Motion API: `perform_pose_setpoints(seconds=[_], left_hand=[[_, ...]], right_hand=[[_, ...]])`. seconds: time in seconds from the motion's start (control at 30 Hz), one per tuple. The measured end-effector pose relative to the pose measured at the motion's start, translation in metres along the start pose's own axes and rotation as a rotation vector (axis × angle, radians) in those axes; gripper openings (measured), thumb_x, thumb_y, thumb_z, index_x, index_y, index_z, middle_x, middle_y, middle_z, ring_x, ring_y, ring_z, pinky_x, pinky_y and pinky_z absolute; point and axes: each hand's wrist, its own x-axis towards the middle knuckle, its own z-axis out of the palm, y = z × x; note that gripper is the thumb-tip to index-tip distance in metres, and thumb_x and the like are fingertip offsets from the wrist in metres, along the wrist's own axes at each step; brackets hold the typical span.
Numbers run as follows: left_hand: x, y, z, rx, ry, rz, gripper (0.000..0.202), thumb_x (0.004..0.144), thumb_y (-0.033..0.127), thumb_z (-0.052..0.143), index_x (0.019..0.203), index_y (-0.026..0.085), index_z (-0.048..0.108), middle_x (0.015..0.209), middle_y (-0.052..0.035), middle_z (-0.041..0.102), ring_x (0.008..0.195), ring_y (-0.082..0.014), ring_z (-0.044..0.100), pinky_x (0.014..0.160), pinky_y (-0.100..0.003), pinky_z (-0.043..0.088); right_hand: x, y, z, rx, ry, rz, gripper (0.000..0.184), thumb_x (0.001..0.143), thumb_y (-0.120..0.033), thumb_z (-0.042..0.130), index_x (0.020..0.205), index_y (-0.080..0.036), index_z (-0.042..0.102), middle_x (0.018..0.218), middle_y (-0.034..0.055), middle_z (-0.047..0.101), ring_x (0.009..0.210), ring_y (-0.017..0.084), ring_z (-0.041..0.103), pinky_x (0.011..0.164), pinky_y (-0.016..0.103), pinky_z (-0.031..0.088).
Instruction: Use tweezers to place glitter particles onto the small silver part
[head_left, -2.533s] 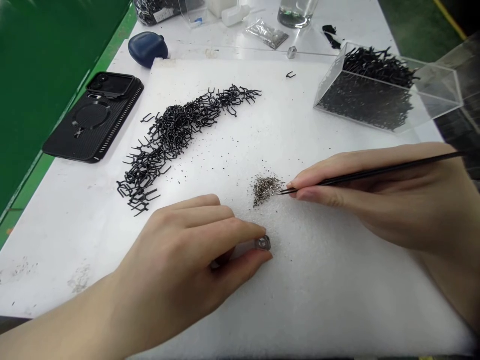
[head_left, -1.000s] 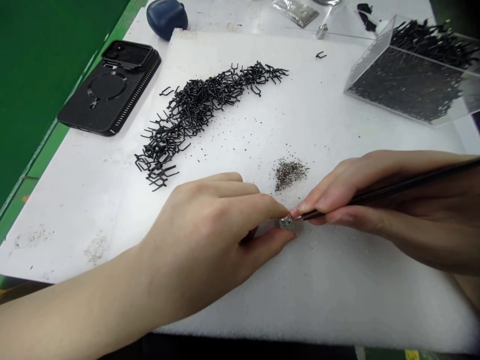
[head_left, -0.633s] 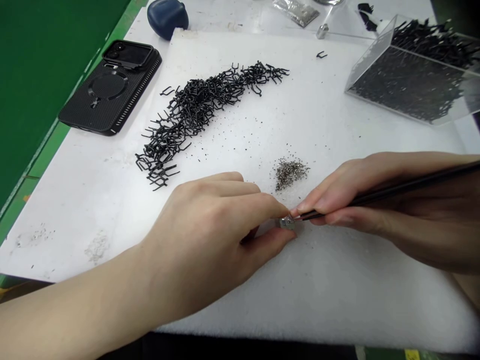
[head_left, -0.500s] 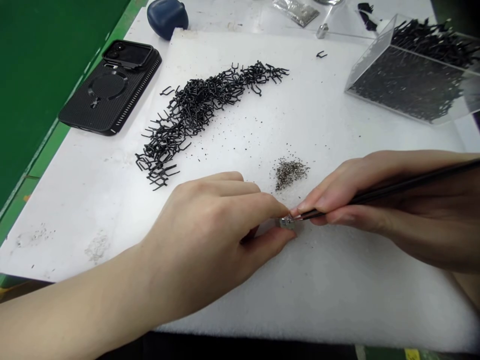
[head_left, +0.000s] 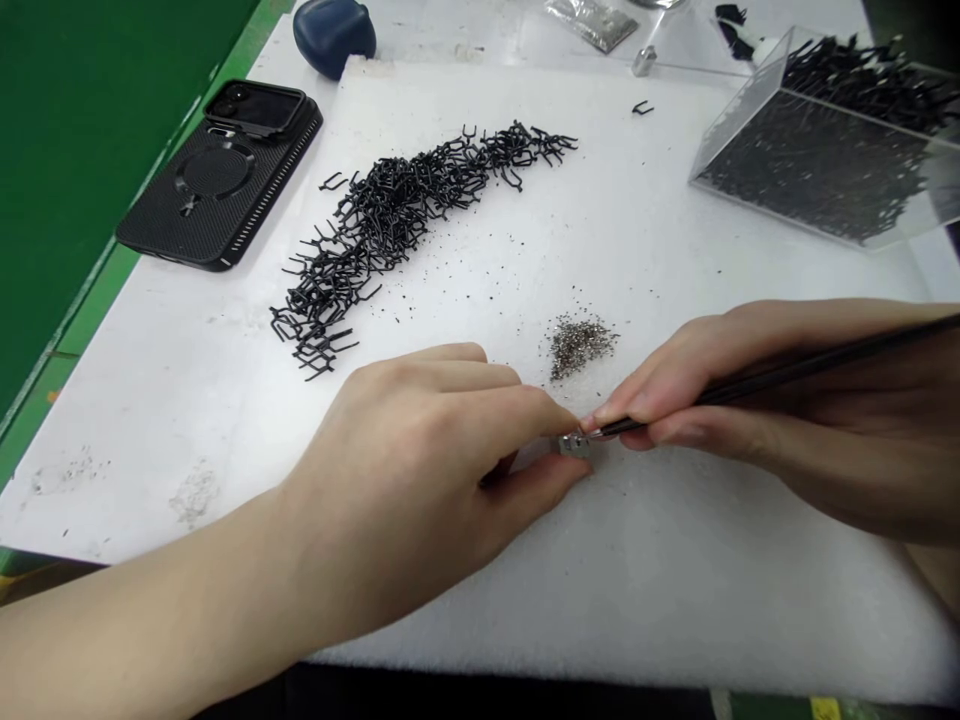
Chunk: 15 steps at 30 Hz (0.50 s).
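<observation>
Between its thumb and index finger, my left hand [head_left: 435, 450] pinches a small shiny metal block [head_left: 575, 446] against the white foam sheet [head_left: 645, 600]. My right hand [head_left: 720, 400] grips slim dark tweezers [head_left: 787, 378] like a pen, their pale tip at the block's upper right edge. The fingertips of both hands nearly meet there. Just beyond the block lies a little heap of tiny metallic bits [head_left: 580, 346]. Farther back, many black Y-shaped plastic pieces [head_left: 397, 205] form a curved pile. Fingers partly cover the block.
A black phone [head_left: 217, 175] lies at the left, near a dark blue case [head_left: 335, 38]. At the back right stands a clear box [head_left: 817, 170] full of black pieces. One loose black piece [head_left: 643, 108], a small metal part [head_left: 643, 61] and a plastic bag [head_left: 592, 24] lie behind.
The tweezers' tip has shifted slightly, from over the metal block to its upper right edge, so more of the block's top shows. My left hand stays in place.
</observation>
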Motion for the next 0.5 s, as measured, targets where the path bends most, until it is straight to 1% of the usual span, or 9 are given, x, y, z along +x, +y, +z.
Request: perform_pose_setpoints(seconds=[0.13,0.3,0.5], left_hand=[[0.0033,-0.0021,0.0010,-0.008,0.010,0.019,0.010,0.090,0.020,0.073,0.091,0.016,0.081,0.064,0.0043,0.066,0.062,-0.0092,0.056,0.055,-0.023,0.042],[0.0035,-0.0001,-0.0001,0.002,0.012,0.010,0.009,0.090,0.020,0.073,0.091,0.017,0.082,0.063,0.0047,0.066,0.062,-0.0092,0.056,0.054,-0.023,0.042],[0.0002,0.0002,0.0000,0.000,0.016,0.017,0.007,0.089,0.020,0.075,0.091,0.018,0.081,0.062,0.0053,0.065,0.062,-0.0089,0.057,0.054,-0.023,0.042]], right_hand=[[-0.0003,-0.0007,-0.0015,0.010,-0.001,-0.001,0.015,0.078,-0.018,0.084,0.087,-0.029,0.080,0.087,-0.0029,0.081,0.079,0.020,0.078,0.068,0.023,0.068],[0.0005,0.0001,-0.0014,0.020,-0.025,-0.007,0.016,0.079,-0.016,0.083,0.089,-0.028,0.080,0.089,-0.0013,0.081,0.081,0.020,0.078,0.071,0.023,0.068],[-0.0001,0.0000,0.0000,0.031,-0.009,-0.007,0.018,0.077,-0.013,0.084,0.088,-0.028,0.080,0.088,-0.0005,0.081,0.080,0.022,0.078,0.067,0.027,0.068]])
